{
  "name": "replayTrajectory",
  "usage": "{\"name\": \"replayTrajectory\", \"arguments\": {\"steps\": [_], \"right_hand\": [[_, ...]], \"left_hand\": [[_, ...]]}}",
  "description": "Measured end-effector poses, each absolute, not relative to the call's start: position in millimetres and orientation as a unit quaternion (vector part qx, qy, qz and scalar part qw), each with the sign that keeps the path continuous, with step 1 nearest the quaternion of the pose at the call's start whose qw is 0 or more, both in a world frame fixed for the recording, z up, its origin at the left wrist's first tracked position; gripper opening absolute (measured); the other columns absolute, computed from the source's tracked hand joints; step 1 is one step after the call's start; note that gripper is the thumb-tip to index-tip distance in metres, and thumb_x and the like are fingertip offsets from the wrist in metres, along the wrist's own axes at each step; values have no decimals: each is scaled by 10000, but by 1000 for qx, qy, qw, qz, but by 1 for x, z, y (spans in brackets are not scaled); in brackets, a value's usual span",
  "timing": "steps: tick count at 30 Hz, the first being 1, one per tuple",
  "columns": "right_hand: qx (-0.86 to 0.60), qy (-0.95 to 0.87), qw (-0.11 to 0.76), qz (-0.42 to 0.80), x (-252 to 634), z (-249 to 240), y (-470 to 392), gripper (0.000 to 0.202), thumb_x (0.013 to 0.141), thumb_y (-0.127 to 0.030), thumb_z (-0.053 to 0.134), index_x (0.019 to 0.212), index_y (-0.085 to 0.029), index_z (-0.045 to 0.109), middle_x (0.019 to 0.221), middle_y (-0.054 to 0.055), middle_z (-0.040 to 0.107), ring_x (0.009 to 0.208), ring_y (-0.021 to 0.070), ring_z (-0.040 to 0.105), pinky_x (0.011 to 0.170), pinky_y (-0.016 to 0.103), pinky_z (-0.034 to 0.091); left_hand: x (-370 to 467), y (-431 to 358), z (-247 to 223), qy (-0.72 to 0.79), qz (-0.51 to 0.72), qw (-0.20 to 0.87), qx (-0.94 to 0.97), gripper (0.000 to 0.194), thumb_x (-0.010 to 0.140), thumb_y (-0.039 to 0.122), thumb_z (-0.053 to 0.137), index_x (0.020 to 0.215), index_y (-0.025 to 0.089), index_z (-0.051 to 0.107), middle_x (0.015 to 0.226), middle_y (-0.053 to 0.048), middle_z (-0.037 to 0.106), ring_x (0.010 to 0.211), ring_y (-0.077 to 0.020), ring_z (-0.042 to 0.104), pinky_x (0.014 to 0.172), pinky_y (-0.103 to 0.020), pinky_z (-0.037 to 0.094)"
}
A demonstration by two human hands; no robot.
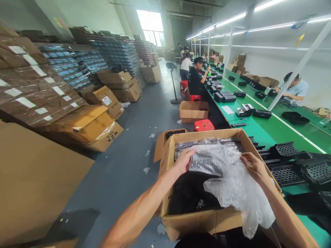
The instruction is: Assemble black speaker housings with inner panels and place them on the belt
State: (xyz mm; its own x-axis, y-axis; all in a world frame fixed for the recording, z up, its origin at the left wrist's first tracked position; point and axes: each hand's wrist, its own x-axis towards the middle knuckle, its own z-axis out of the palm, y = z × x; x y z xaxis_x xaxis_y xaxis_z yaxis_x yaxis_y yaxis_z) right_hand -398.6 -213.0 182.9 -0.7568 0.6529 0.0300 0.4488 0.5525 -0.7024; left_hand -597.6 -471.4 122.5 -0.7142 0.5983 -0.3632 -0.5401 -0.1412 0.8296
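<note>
An open cardboard carton (200,222) is in front of me, with several plastic-wrapped dark parts (234,143) packed along its far side and black material (192,194) in its near half. Over it, my left hand (185,161) grips the left end of a dark part in a clear plastic bag (208,160). My right hand (253,166) has its fingers curled at the right side of the same plastic. Loose, crumpled film (244,191) hangs from there over the carton's near edge. The exact shape of the wrapped part is hidden by the plastic.
To the right runs a green workbench (274,137) with black perforated housings (287,172). A red stool (204,125) and another open box (193,111) stand beyond the carton. Stacked cartons (31,79) line the left. Co-workers (195,77) sit along the bench.
</note>
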Motion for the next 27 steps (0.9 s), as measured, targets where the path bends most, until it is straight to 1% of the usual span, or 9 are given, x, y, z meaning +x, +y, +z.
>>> {"name": "replayTrajectory", "arguments": {"steps": [3, 5, 7, 9, 13, 16, 19, 21, 27], "right_hand": [[-235, -912, 102, 321, -375, 170, -223, 257, 833, -508, 626, 796, -270, 715, 787, 31, 747, 697, 230, 672, 650, 328, 486], [-186, -925, 119, 308, -368, 163, -241, 239, 835, -479, 673, 951, -284, 746, 857, 33, 749, 651, 213, 641, 637, 334, 490], [-152, -930, 161, 292, -371, 156, -260, 363, 838, -423, 698, 1177, -294, 723, 980, 57, 748, 674, 214, 636, 655, 347, 498], [-143, -931, 186, 281, -380, 150, -272, 392, 860, -363, 672, 1243, -289, 710, 1026, 77, 744, 697, 215, 636, 663, 348, 493], [-132, -913, 164, 350, -390, 152, -270, 185, 863, -375, 642, 944, -259, 761, 812, 43, 738, 620, 194, 592, 615, 319, 467], [-146, -895, 130, 400, -387, 165, -264, 245, 846, -461, 640, 732, -248, 683, 624, 10, 658, 585, 197, 566, 568, 303, 431], [-174, -879, 150, 419, -386, 180, -262, 305, 861, -533, 609, 789, -241, 666, 684, 20, 663, 610, 198, 566, 577, 302, 431], [-184, -876, 155, 418, -389, 185, -264, 348, 837, -576, 602, 770, -237, 640, 665, 23, 637, 597, 195, 544, 570, 303, 422], [-184, -867, 143, 439, -392, 193, -266, 362, 845, -576, 574, 760, -225, 596, 653, 6, 570, 616, 176, 514, 577, 290, 412]], "left_hand": [[-613, -472, 116, 525, 761, 381, -21, 300, 748, 401, 838, 874, 181, 677, 629, 12, 684, 545, -162, 649, 555, -257, 519], [-617, -471, 114, 521, 757, 394, -36, 265, 764, 370, 825, 854, 171, 675, 635, -10, 701, 557, -181, 675, 571, -279, 545], [-615, -468, 112, 522, 749, 407, -40, 237, 776, 351, 811, 823, 167, 670, 633, -23, 708, 556, -191, 684, 576, -292, 562], [-610, -466, 111, 528, 738, 418, -37, 217, 787, 341, 797, 801, 165, 669, 627, -28, 709, 552, -195, 686, 582, -299, 574], [-600, -470, 111, 562, 710, 423, -17, 211, 805, 350, 779, 774, 170, 672, 614, -29, 698, 549, -194, 675, 594, -302, 571], [-598, -482, 116, 609, 683, 403, 10, 246, 834, 373, 762, 712, 189, 653, 508, 15, 606, 447, -158, 582, 523, -261, 493], [-602, -496, 127, 659, 659, 358, 58, 295, 802, 327, 808, 612, 197, 623, 436, 52, 487, 402, -127, 504, 479, -216, 358], [-604, -500, 135, 684, 647, 324, 94, 347, 772, 280, 830, 538, 189, 590, 445, 44, 484, 433, -118, 506, 485, -212, 312], [-601, -494, 151, 707, 637, 268, 150, 315, 798, 417, 767, 622, 179, 659, 463, 32, 520, 450, -132, 458, 465, -229, 329]]}}
